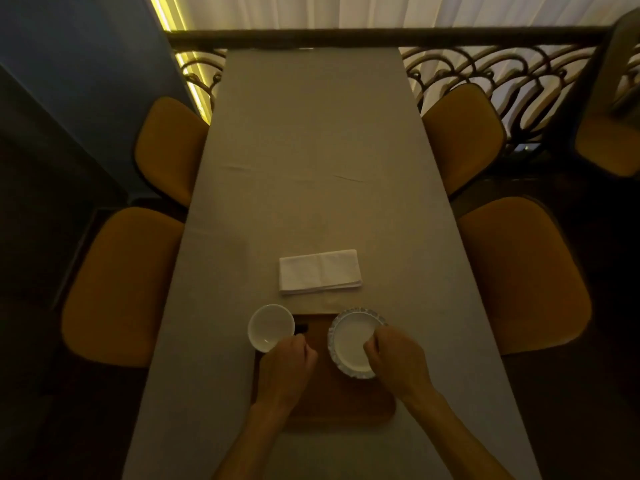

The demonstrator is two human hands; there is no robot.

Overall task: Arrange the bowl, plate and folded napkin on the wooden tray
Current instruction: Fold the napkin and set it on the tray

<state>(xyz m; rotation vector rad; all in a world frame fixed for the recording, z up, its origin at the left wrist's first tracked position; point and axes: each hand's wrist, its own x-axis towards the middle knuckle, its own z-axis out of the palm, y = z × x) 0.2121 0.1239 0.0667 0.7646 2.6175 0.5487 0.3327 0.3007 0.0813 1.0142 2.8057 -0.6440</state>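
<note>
A wooden tray point(341, 401) lies on the near end of the table. My left hand point(287, 367) grips the near rim of a small white bowl point(268, 325), which hangs over the tray's left far corner. My right hand point(398, 360) holds the right edge of a white plate point(351, 342) with a patterned rim, tilted above the tray's right far part. Beyond the tray, a folded white napkin point(320, 271) lies flat on the tablecloth, apart from both hands.
The long table point(311, 150) wears a grey cloth. Mustard-coloured chairs stand along both sides, two at the left point(121, 282) and two at the right point(523, 271). An ornate dark railing point(485, 71) runs across the far end.
</note>
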